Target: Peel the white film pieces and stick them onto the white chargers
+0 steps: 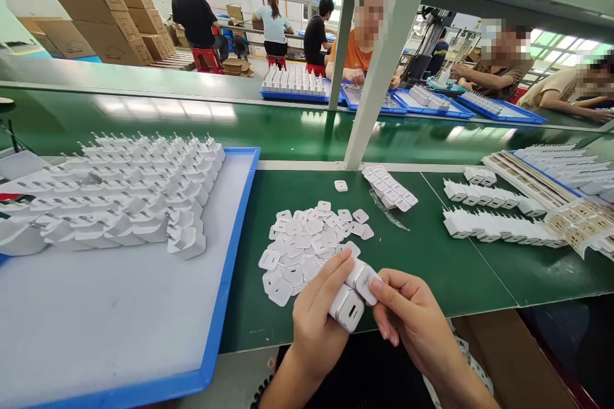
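Observation:
My left hand (320,313) is wrapped round two white chargers held side by side. The nearer charger (349,310) shows an end face with a dark slot. On the end of the farther charger sits a white cover plate (366,282), and my right hand (407,307) has its thumb on the plate's edge with the fingers curled below. Whether the plate lies fully flush I cannot tell. Just beyond my left hand lies a loose pile of white cover plates (302,239), each with a small slot. Farther back, one single plate (341,186) lies apart.
At the left, a blue-rimmed tray (240,204) holds rows of white plug chargers (139,185). A sheet of white plates (389,188) lies behind the pile. More chargers (499,227) stand in rows at the right. A metal post (378,70) rises behind the bench; people work beyond it.

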Demonstrator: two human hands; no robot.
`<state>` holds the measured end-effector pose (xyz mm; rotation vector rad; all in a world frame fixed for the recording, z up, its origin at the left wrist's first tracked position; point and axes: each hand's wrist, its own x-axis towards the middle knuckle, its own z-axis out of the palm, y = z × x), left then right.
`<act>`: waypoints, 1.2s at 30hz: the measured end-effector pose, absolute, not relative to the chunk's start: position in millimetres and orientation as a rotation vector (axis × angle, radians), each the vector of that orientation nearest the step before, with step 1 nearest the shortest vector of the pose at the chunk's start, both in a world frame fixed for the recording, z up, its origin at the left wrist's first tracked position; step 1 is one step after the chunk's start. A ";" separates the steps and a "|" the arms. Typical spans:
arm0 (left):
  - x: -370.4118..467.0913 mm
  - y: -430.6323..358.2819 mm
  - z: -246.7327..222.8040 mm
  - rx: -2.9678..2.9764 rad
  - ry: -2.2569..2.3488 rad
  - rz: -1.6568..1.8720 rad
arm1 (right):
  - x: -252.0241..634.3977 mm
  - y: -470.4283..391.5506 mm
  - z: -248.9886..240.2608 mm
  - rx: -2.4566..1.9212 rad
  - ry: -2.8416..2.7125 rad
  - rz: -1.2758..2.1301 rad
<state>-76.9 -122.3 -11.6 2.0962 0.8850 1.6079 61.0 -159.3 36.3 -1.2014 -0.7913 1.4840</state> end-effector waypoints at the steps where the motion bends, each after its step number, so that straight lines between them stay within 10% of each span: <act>1: -76.6 -122.2 -11.6 2.095 0.884 1.606 | 60.7 -159.1 36.5 -1.214 -0.797 1.474; 36: -74.6 -122.8 -2.1 1.732 0.911 1.233 | 126.9 -60.1 21.3 -1.849 -1.685 0.650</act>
